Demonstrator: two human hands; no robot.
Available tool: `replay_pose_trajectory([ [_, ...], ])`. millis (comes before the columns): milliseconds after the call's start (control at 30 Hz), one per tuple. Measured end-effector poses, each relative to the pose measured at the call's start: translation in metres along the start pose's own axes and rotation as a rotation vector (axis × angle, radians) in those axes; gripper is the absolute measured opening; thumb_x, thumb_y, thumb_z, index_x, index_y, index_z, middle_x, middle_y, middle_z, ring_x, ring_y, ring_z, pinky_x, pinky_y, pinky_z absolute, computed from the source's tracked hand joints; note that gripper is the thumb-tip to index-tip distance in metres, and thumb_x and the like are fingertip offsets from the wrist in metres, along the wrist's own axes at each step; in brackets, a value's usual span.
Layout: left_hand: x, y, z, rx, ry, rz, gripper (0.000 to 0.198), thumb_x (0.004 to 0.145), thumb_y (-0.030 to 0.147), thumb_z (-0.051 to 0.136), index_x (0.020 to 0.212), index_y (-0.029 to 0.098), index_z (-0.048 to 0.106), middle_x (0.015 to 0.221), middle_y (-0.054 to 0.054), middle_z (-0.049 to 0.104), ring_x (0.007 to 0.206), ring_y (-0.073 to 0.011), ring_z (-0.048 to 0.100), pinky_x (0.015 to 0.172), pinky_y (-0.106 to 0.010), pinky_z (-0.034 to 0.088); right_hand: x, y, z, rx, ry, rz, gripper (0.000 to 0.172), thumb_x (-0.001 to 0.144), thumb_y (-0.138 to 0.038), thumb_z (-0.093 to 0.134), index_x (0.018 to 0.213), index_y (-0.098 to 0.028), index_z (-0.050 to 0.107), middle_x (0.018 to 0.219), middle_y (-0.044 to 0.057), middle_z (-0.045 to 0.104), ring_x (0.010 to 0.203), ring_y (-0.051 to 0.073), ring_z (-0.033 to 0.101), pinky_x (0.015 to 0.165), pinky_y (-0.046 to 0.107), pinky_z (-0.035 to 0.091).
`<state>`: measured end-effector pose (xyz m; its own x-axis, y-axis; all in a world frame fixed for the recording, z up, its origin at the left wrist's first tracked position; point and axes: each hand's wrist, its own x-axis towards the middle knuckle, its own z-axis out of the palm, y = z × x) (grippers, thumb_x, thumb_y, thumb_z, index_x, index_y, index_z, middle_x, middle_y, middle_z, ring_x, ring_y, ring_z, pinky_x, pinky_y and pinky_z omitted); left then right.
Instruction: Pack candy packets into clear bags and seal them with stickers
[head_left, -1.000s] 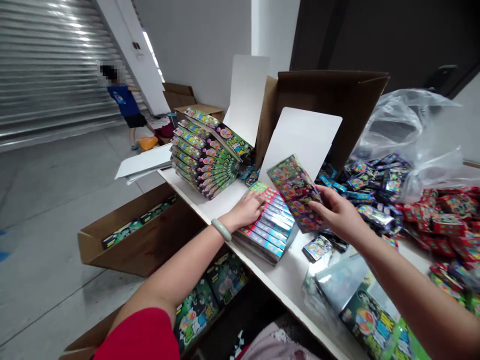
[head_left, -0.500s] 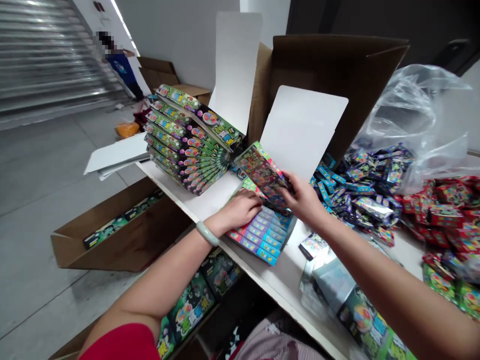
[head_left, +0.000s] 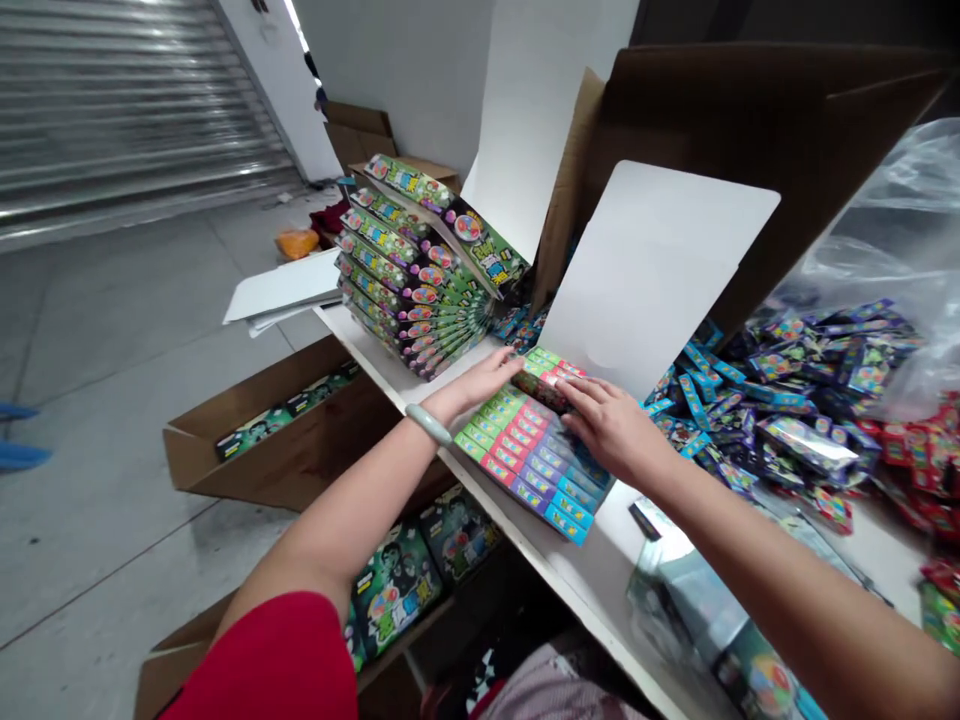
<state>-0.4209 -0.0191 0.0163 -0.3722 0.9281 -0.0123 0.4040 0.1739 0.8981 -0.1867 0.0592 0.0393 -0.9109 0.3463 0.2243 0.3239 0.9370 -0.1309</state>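
A shallow display box [head_left: 529,485] stands in front of me, packed with rows of small candy-style boxes in green, red, purple and blue. Toward its back, one row of small boxes [head_left: 541,392] sits tilted, its dark printed face showing. My right hand [head_left: 615,425] holds this row at its right part, fingers over the top and thumb in front. My left hand [head_left: 487,380] touches the row's left end with fingers stretched out. Behind them rises the box's plain white lid [head_left: 660,270]. The tips of some fingers are hidden.
Closed display boxes [head_left: 427,270] are stacked in a fan on the table's left. A large carton [head_left: 750,140] stands behind, with loose purple and blue packs [head_left: 810,370] and red packs [head_left: 915,440] at right. Open cartons [head_left: 262,415] sit below the table's left edge.
The row of small boxes has gone down into the display box from above it. My left hand has moved back to the row's left end. The view has shifted, and the person behind is mostly hidden.
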Motion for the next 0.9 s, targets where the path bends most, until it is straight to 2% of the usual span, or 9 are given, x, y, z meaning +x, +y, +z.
replay_pose_trajectory([
  [133, 0.007, -0.007, 0.008, -0.097, -0.154, -0.054, 0.05, 0.084, 0.046, 0.055, 0.125, 0.018, 0.058, 0.134, -0.01, 0.059, 0.126, -0.0282, 0.051, 0.108, -0.039, 0.039, -0.003, -0.005, 0.006, -0.035, -0.095, -0.033, 0.061, 0.096, -0.047, 0.041, 0.147, -0.013, 0.039, 0.15, 0.014, 0.041, 0.14, 0.036, 0.031, 0.11, 0.058, 0.031],
  [300, 0.006, -0.016, 0.014, -0.23, -0.199, -0.111, 0.057, 0.081, 0.042, 0.059, 0.132, 0.015, 0.05, 0.131, -0.012, 0.06, 0.12, -0.0289, 0.056, 0.105, -0.041, 0.041, -0.005, -0.001, 0.024, 0.009, -0.192, -0.068, 0.075, 0.095, -0.059, 0.035, 0.15, -0.009, 0.03, 0.155, 0.017, 0.029, 0.144, 0.034, 0.024, 0.115, 0.055, 0.023],
  [433, 0.01, -0.022, 0.023, -0.322, -0.17, -0.149, 0.046, 0.08, 0.037, 0.063, 0.122, 0.018, 0.057, 0.124, -0.009, 0.064, 0.113, -0.0257, 0.06, 0.096, -0.035, 0.048, -0.006, 0.0, 0.035, 0.083, -0.114, -0.024, 0.075, 0.092, -0.059, 0.043, 0.147, -0.009, 0.037, 0.154, 0.02, 0.029, 0.144, 0.036, 0.021, 0.114, 0.059, 0.021],
  [533, 0.006, -0.025, 0.02, -0.369, -0.081, -0.169, 0.037, 0.084, 0.039, 0.061, 0.114, 0.018, 0.059, 0.12, -0.009, 0.065, 0.105, -0.0231, 0.063, 0.087, -0.033, 0.051, -0.013, 0.006, 0.03, 0.362, 0.039, 0.026, 0.061, 0.091, -0.054, 0.049, 0.138, -0.015, 0.049, 0.146, 0.019, 0.045, 0.139, 0.034, 0.035, 0.112, 0.058, 0.027],
  [633, 0.007, -0.017, -0.002, -0.418, 0.063, -0.144, 0.036, 0.089, 0.041, 0.055, 0.117, 0.018, 0.054, 0.114, -0.009, 0.065, 0.099, -0.0179, 0.063, 0.08, -0.027, 0.051, -0.019, 0.029, 0.006, 0.746, 0.411, 0.328, 0.047, 0.09, -0.051, 0.052, 0.124, -0.02, 0.057, 0.124, 0.014, 0.064, 0.115, 0.027, 0.06, 0.101, 0.049, 0.044],
  [700, 0.017, -0.001, -0.02, -0.47, 0.118, -0.101, 0.036, 0.089, 0.037, 0.057, 0.118, 0.018, 0.05, 0.106, -0.007, 0.065, 0.091, -0.014, 0.064, 0.076, -0.023, 0.049, -0.016, 0.051, -0.02, 0.981, 0.672, 0.601, 0.044, 0.088, -0.05, 0.056, 0.123, -0.023, 0.053, 0.108, 0.008, 0.068, 0.092, 0.02, 0.068, 0.088, 0.041, 0.053],
  [733, 0.026, 0.01, -0.028, -0.503, 0.12, -0.078, 0.035, 0.089, 0.036, 0.058, 0.118, 0.018, 0.049, 0.1, -0.006, 0.066, 0.086, -0.0124, 0.064, 0.074, -0.022, 0.049, -0.01, 0.062, -0.035, 1.097, 0.735, 0.709, 0.043, 0.087, -0.05, 0.056, 0.122, -0.025, 0.05, 0.102, 0.006, 0.069, 0.082, 0.018, 0.068, 0.081, 0.038, 0.056],
  [800, 0.049, 0.038, -0.035, -0.569, 0.076, -0.046, 0.034, 0.09, 0.036, 0.056, 0.119, 0.019, 0.048, 0.092, -0.005, 0.066, 0.076, -0.0111, 0.065, 0.069, -0.021, 0.05, 0.006, 0.081, -0.064, 1.343, 0.692, 0.833, 0.036, 0.091, -0.05, 0.051, 0.117, -0.026, 0.048, 0.092, 0.004, 0.069, 0.066, 0.015, 0.066, 0.067, 0.032, 0.057],
  [900, 0.085, 0.083, -0.028, -0.624, -0.055, -0.072, 0.039, 0.093, 0.046, 0.051, 0.116, 0.015, 0.05, 0.081, -0.008, 0.067, 0.065, -0.0139, 0.065, 0.061, -0.024, 0.052, 0.035, 0.091, -0.099, 1.641, 0.519, 0.896, 0.028, 0.099, -0.048, 0.036, 0.098, -0.023, 0.049, 0.082, 0.005, 0.07, 0.052, 0.011, 0.059, 0.054, 0.025, 0.053],
])
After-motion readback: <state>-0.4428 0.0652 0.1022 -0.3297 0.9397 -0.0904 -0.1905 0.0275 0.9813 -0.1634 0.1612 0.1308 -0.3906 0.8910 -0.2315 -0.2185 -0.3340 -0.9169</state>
